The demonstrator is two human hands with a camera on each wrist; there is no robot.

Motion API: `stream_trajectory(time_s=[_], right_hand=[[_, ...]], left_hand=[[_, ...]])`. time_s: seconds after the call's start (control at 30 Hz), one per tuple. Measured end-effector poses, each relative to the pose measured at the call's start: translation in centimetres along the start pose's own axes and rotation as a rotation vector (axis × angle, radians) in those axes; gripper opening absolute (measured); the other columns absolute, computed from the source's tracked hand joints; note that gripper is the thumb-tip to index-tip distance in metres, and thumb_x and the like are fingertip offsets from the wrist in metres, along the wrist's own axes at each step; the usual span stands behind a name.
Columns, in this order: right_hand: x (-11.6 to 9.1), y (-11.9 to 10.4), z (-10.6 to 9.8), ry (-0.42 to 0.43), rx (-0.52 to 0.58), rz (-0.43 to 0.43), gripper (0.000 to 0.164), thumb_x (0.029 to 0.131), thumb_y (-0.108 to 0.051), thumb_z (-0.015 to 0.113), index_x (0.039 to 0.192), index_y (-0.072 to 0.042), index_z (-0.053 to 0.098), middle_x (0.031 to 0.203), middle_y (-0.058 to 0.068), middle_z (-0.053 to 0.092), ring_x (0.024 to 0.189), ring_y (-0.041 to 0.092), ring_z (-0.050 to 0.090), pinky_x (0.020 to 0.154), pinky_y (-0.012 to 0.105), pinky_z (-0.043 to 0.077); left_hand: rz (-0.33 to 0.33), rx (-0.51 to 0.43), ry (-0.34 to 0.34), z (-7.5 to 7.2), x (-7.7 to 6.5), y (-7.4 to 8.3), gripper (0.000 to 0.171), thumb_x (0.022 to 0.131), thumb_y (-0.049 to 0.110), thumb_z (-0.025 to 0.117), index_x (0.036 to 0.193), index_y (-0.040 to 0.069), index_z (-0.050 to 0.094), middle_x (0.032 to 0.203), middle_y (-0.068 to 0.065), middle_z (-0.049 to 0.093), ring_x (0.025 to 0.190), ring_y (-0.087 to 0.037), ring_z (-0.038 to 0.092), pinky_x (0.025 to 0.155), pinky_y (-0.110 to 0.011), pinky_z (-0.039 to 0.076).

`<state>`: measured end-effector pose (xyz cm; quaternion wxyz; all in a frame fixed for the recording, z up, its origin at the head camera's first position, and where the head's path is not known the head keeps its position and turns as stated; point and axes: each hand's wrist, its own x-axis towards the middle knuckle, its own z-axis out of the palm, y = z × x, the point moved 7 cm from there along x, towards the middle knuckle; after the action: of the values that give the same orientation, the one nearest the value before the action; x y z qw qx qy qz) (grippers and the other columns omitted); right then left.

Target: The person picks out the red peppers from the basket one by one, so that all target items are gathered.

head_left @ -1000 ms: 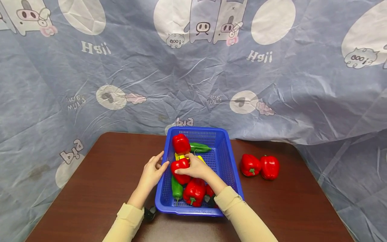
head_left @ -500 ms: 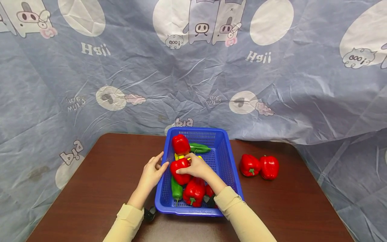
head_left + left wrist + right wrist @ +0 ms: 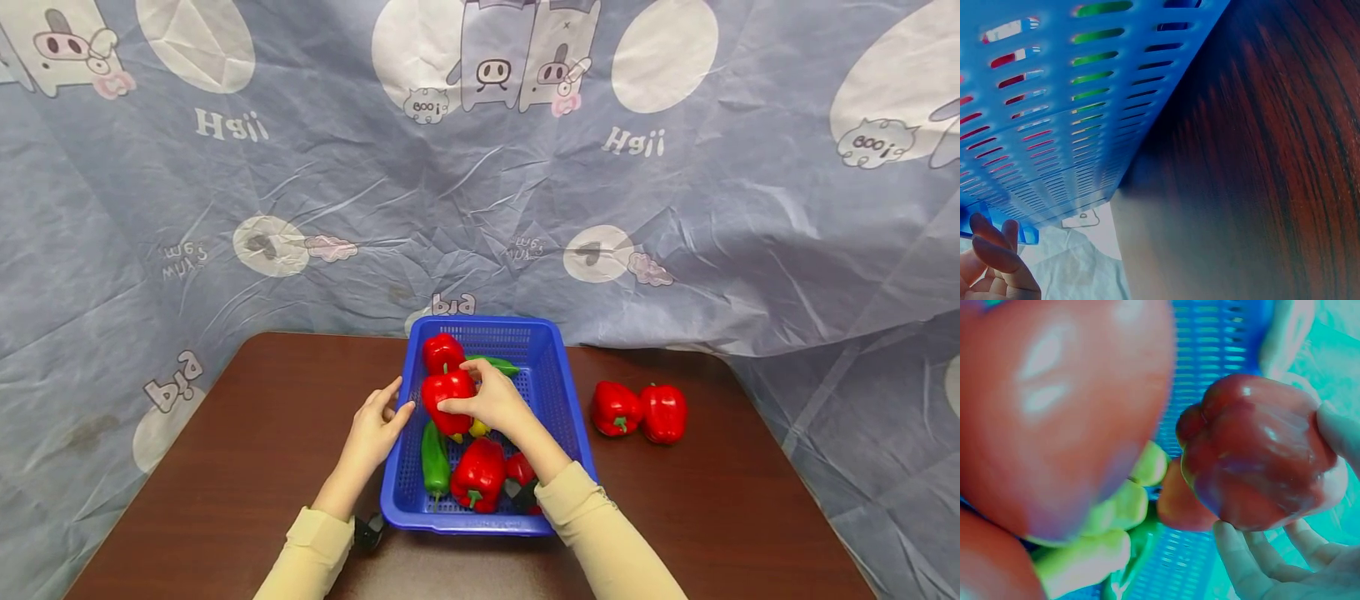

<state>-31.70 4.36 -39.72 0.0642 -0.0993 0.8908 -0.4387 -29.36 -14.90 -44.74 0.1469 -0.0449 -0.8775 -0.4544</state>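
Observation:
My right hand grips a red bell pepper between thumb and fingers, raised over the left side of the blue basket. In the right wrist view the pepper is tilted, with fingertips along its lower side. My left hand touches the basket's left rim with thumb and index finger; the left wrist view catches its fingers at that rim. Inside the basket lie a red bell pepper at the back, another at the front, green peppers, and yellow pieces partly hidden below the held pepper.
Two red bell peppers stand side by side on the brown table, right of the basket. Another red one is partly covered near my right wrist. A patterned grey-blue cloth hangs behind the table's far edge.
My right hand has lifted the red bell pepper and carried it slightly toward the back of the basket, uncovering more of the green pepper at the left. My left hand stays at the rim.

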Motion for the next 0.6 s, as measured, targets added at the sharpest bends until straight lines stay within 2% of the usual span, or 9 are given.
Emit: stream_trajectory(time_s=[0.17, 0.33, 0.6], right_hand=[[-0.7, -0.7, -2.1, 0.053, 0.073, 0.004, 0.07, 0.078, -0.033, 0.083, 0.135, -0.008, 0.053, 0.133, 0.014, 0.059, 0.117, 0.032, 0.059, 0.09, 0.046, 0.054], [-1.2, -0.4, -4.3, 0.091, 0.137, 0.028, 0.073, 0.077, -0.036, 0.083, 0.138, -0.013, 0.05, 0.135, 0.013, 0.057, 0.118, 0.032, 0.06, 0.088, 0.044, 0.056], [-2.4, 0.9, -8.1, 0.123, 0.222, 0.051, 0.073, 0.081, -0.036, 0.08, 0.143, -0.017, 0.045, 0.143, 0.013, 0.049, 0.127, 0.036, 0.052, 0.096, 0.05, 0.051]], left_hand=[[-0.003, 0.0, -0.006, 0.0, 0.0, 0.1, 0.052, 0.091, 0.016, 0.07, 0.137, -0.003, 0.054, 0.103, -0.017, 0.064, 0.075, -0.017, 0.06, 0.066, -0.024, 0.048], [-0.007, 0.0, 0.004, -0.2, -0.1, 0.2, 0.052, 0.09, 0.017, 0.071, 0.136, -0.002, 0.056, 0.103, -0.016, 0.066, 0.072, -0.017, 0.061, 0.063, -0.023, 0.048], [-0.014, 0.01, 0.002, -0.3, -0.1, 0.1, 0.054, 0.09, 0.019, 0.072, 0.137, -0.002, 0.056, 0.103, -0.016, 0.065, 0.072, -0.016, 0.059, 0.063, -0.022, 0.047]])
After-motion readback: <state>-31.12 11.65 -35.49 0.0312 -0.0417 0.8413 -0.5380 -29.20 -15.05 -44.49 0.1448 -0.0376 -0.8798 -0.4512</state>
